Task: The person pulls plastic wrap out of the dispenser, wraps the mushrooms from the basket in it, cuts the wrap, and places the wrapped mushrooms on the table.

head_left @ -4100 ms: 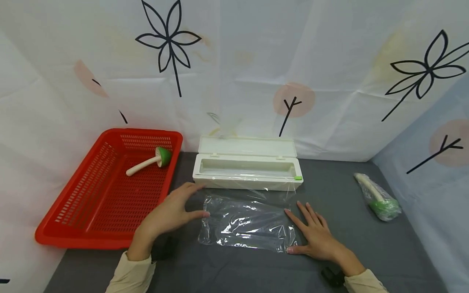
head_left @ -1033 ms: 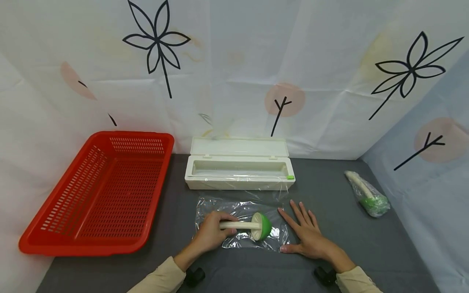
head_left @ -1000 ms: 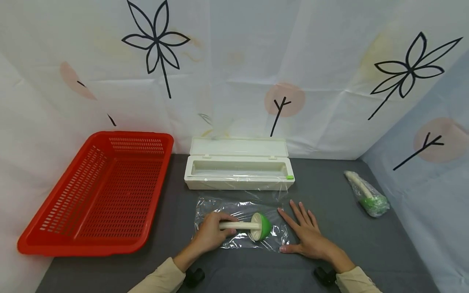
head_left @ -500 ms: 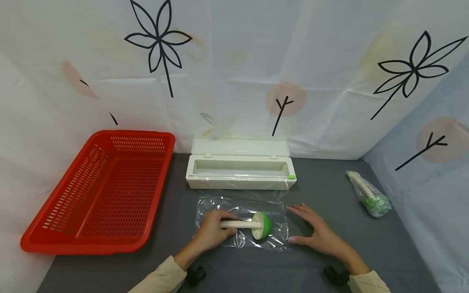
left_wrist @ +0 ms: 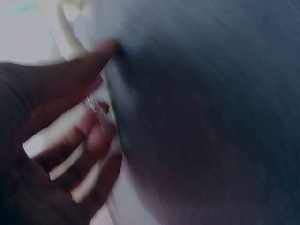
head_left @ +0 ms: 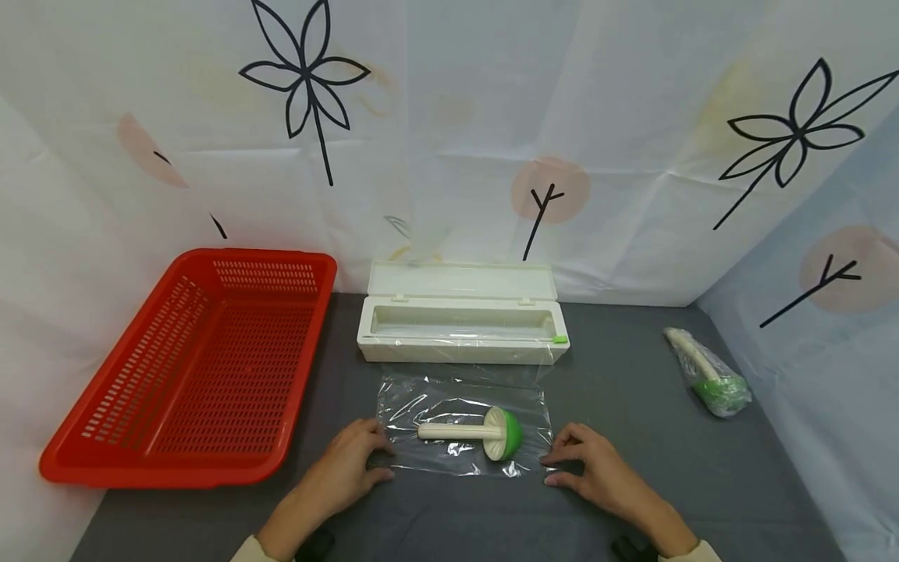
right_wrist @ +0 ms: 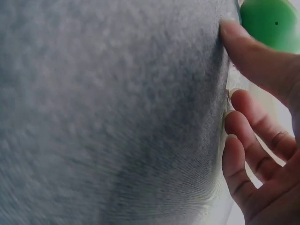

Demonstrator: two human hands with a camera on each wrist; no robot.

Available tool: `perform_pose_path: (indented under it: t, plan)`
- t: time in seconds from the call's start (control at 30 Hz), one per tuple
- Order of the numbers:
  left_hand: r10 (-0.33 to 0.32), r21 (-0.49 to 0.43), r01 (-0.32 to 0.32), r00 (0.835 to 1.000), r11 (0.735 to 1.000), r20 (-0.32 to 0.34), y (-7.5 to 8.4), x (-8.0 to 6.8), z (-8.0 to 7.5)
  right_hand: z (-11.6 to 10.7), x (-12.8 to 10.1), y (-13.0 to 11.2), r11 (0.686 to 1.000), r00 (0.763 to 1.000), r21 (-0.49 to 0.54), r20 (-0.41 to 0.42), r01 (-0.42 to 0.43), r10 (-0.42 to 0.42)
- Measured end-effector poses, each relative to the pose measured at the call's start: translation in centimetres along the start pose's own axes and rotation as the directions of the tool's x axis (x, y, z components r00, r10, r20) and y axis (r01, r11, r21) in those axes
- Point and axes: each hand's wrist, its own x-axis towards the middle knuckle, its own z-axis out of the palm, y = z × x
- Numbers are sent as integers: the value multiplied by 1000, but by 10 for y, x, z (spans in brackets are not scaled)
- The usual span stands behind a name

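A toy mushroom with a green cap and pale stem [head_left: 460,432] lies on its side on a sheet of clear cling film [head_left: 421,394], cap to the right. My left hand [head_left: 344,468] is at the film's left edge, thumb apart from the bent fingers. At the lower right corner of the film, my right hand [head_left: 597,472] reaches in with thumb and fingers apart. In the right wrist view its fingertips touch or nearly touch the surface near the green cap [right_wrist: 269,23]. The left wrist view is blurred; whether those fingers touch the film I cannot tell.
Behind the film stands a white cling film dispenser [head_left: 463,353], lid up, film running from its front. A red basket [head_left: 175,473] is at the left. A film-wrapped mushroom [head_left: 709,375] lies at the right on the grey table [head_left: 435,523]. A printed cloth hangs behind.
The mushroom came from the basket onto the film in my left hand, which has since let go and drawn back left. My right hand lifted off the film's right side and moved to its lower corner.
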Motion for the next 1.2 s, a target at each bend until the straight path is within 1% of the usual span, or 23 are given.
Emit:
perform_pose_path:
  t: [0.07,0.13,0.17,0.2,0.23,0.3,0.33,0.4,0.47,0.53,0.6,0.67,0.73,0.77,0.8,0.87,0.9,0.97,1.0,1.07,1.13,1.17,1.2]
  plan:
    - [70,29,-70,998,997,-4,-5,-3,-1,1,2,0,999,1000,-37,-9,27,-27]
    - [135,57,-134,991,989,-13,-9,-5,-1,0,3,-1,995,999,-86,-3,47,-47]
    - [151,53,-150,988,987,-12,-10,-5,-2,0,3,-3,993,999,-103,5,52,-51]
    - [148,31,-148,989,989,0,-10,-5,-3,-1,4,-5,992,999,-113,15,52,-50]
    - [138,-6,-138,990,990,19,-10,-5,-4,-2,3,-7,995,999,-95,27,33,-30]
    - [101,-123,-91,992,988,74,-9,-6,-9,-6,2,-13,1000,998,10,65,-27,27]
    - [80,-204,-59,992,977,97,-8,-7,-12,-9,2,-15,994,994,81,85,-77,70]
    - [43,-324,-4,993,946,113,-5,-8,-19,-16,1,-20,957,979,224,130,-184,158]
    - [38,-391,-3,996,920,82,-5,-7,-23,-23,2,-23,904,962,338,167,-261,215]
    - [-1,-408,17,999,913,38,-4,-4,-27,-29,5,-23,878,954,380,177,-293,242]
    - [-56,-411,44,998,910,-18,-5,3,-28,-33,10,-21,874,959,397,137,-282,247]
    - [-147,-421,108,987,901,-62,-7,13,-27,-33,18,-18,886,963,381,55,-266,265]
    - [-237,-422,164,964,892,-125,-10,26,-24,-31,29,-15,905,954,334,-44,-264,295]
    - [-275,-420,186,948,888,-161,-12,32,-21,-30,35,-13,908,943,311,-88,-280,321]
    - [-320,-416,218,927,883,-194,-13,38,-18,-28,42,-12,904,926,293,-122,-310,357]
    - [-394,-401,272,881,875,-261,-15,49,-13,-25,57,-9,874,880,282,-155,-397,449]
    - [-426,-394,299,858,869,-287,-17,54,-10,-23,64,-7,847,852,292,-154,-444,500]
    - [-481,-395,347,817,851,-319,-18,61,-5,-19,76,-4,771,789,349,-125,-533,602]
    - [-511,-409,369,795,834,-325,-18,64,-3,-17,81,-2,726,755,388,-105,-568,647]
    - [-569,-456,405,761,792,-313,-20,68,0,-14,87,3,646,704,470,-69,-602,707]
    - [-620,-503,436,729,746,-288,-20,69,2,-10,90,7,586,668,539,-56,-605,742]
    - [-645,-524,453,715,721,-270,-21,70,3,-8,90,9,567,656,563,-58,-601,753]
    - [-661,-552,457,708,697,-249,-22,70,4,-7,91,11,554,649,587,-62,-590,758]
